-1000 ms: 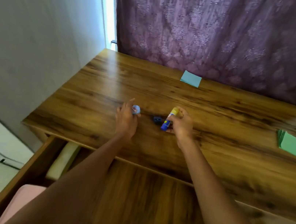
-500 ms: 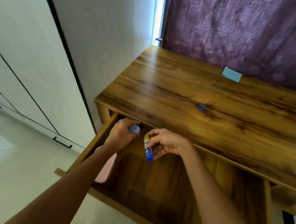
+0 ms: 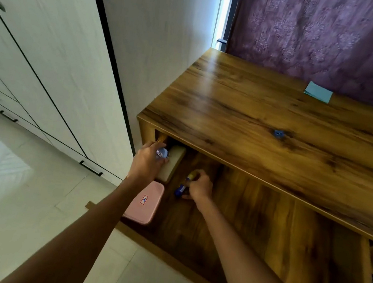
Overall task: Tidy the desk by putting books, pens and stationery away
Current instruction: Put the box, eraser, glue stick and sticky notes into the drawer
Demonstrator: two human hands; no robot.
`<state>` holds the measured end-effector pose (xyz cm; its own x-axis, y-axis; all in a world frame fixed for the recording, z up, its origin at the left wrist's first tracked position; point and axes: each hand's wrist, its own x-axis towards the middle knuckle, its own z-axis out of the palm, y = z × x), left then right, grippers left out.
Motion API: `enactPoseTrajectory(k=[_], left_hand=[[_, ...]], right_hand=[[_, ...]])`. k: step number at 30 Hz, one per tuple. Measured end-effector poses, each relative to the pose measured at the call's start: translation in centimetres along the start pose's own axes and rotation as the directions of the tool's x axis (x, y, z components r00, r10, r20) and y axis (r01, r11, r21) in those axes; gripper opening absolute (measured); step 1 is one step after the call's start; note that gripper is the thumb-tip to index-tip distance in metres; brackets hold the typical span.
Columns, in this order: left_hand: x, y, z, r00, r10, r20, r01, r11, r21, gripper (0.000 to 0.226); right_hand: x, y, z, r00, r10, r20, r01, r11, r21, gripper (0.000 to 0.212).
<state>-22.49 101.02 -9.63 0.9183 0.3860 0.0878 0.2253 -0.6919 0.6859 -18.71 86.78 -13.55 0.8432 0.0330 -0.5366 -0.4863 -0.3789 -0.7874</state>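
Both my hands are inside the open wooden drawer (image 3: 276, 232) under the desk top (image 3: 268, 119). My left hand (image 3: 147, 162) grips a small round blue item with a white label (image 3: 162, 153) at the drawer's back left corner, over a cream box (image 3: 173, 161). My right hand (image 3: 199, 187) holds a blue and yellow glue stick (image 3: 183, 185) low against the drawer floor. A small blue sharpener-like piece (image 3: 278, 133) lies on the desk top. A light blue sticky-note pad (image 3: 318, 92) sits at the desk's back edge.
A pink lidded case (image 3: 145, 204) lies at the drawer's left front. White cupboards with black handles (image 3: 90, 167) stand left of the desk. A purple curtain (image 3: 329, 36) hangs behind it. Pale tiled floor (image 3: 16, 188) lies below left.
Both hands carried their items from the desk top down into the drawer and further toward its back left. The view swung left; the green note pad is out of frame.
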Motion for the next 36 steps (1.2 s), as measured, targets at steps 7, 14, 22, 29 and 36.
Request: enactPoseTrajectory(k=[7,14,22,29,36], left_hand=[[0.8,-0.2,0.1,0.992,0.105,0.070,-0.113,0.987,0.114,0.043],[1.8,-0.5,0.8,0.964,0.168,0.208,-0.213,0.952,0.218,0.045],[2.3,0.1,2.3,0.944,0.151,0.292,-0.231,0.937,0.262,0.047],[2.8,1.5,4.6,0.931,0.222,0.290,-0.276,0.948,0.161,0.036],[4.5,0.5,5.4,0.842,0.107,0.529,-0.281,0.924,0.261,0.060]], right_hand=[[1.0,0.0,2.8,0.999,-0.019,0.026,0.022,0.996,-0.089,0.028],[1.7,0.3,4.0,0.995,-0.009,0.096,0.023,0.989,-0.143,0.030],[2.6,-0.8,0.9,1.000,-0.018,-0.001,0.018,0.998,0.067,0.021],[2.1,-1.8,-2.1,0.982,-0.038,0.187,-0.045,0.905,0.423,0.023],[5.4,-0.7,-2.0,0.992,0.122,0.022,-0.123,0.934,0.335,0.029]])
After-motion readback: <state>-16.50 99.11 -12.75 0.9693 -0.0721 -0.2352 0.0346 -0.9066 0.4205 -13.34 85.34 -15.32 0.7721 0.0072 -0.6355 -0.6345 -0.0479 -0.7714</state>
